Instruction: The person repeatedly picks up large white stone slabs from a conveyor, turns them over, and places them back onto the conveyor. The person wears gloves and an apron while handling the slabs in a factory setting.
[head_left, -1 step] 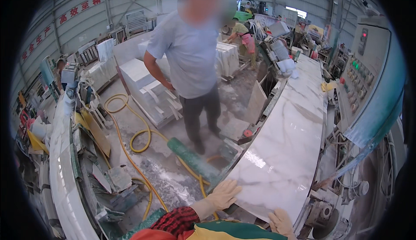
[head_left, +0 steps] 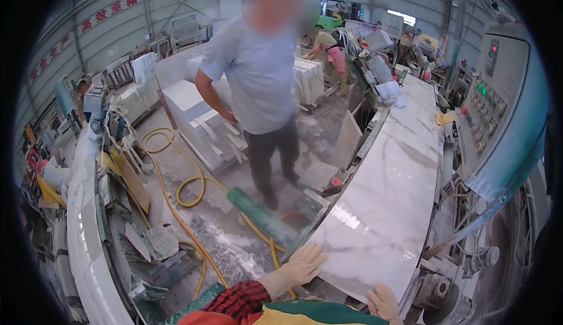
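Left grip (head_left: 301,265) spread on slab (head_left: 378,207); right grip (head_left: 383,301) unclear; green cylinder (head_left: 258,216) leftward, control cabinet (head_left: 505,81) rightward.

We see our left hand (head_left: 302,265) near 6 o'clock of the view, in a pale glove, palm down and flat, with its fingers stretched, a little apart and pointing to 2 o'clock. The left wrist (head_left: 274,283) is almost straight, and the left forearm (head_left: 239,299), in a checked sleeve, enters from between 6 and 7 o'clock. Our right hand (head_left: 383,303), also gloved, is at 5 o'clock, fingers toward 11 o'clock; how far they bend, we cannot tell.
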Action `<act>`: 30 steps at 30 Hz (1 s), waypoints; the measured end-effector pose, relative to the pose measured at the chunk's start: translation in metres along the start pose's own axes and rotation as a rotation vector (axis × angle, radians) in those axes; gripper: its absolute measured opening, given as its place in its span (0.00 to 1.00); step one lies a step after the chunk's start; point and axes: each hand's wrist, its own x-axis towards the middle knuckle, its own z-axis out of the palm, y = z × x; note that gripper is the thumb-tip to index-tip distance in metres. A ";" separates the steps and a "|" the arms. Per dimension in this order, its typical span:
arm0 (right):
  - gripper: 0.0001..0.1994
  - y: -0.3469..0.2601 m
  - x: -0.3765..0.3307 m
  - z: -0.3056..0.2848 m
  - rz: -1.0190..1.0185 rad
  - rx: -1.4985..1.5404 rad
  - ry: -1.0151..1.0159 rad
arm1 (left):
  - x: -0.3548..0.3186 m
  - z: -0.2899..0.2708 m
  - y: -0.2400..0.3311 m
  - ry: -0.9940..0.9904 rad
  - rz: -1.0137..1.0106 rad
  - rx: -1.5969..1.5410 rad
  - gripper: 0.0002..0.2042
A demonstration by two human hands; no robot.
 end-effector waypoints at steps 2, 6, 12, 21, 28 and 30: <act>0.25 0.022 -0.036 0.010 -0.006 -0.081 0.020 | 0.001 0.006 -0.003 -0.023 -0.010 -0.007 0.29; 0.25 0.033 -0.054 0.011 0.180 -0.064 -0.039 | 0.002 0.010 -0.005 -0.044 -0.022 -0.017 0.29; 0.23 0.036 -0.048 0.023 0.202 -0.138 -0.075 | 0.007 0.006 -0.005 -0.146 -0.051 0.003 0.30; 0.29 -0.004 0.100 0.080 0.048 -0.090 -0.005 | 0.015 0.001 -0.003 -0.126 -0.041 0.021 0.30; 0.30 0.000 0.111 0.084 -0.050 -0.020 0.099 | 0.017 0.003 -0.004 -0.126 -0.056 0.033 0.30; 0.30 0.001 0.113 0.080 -0.057 -0.015 0.092 | 0.020 0.003 -0.004 -0.133 -0.055 0.028 0.30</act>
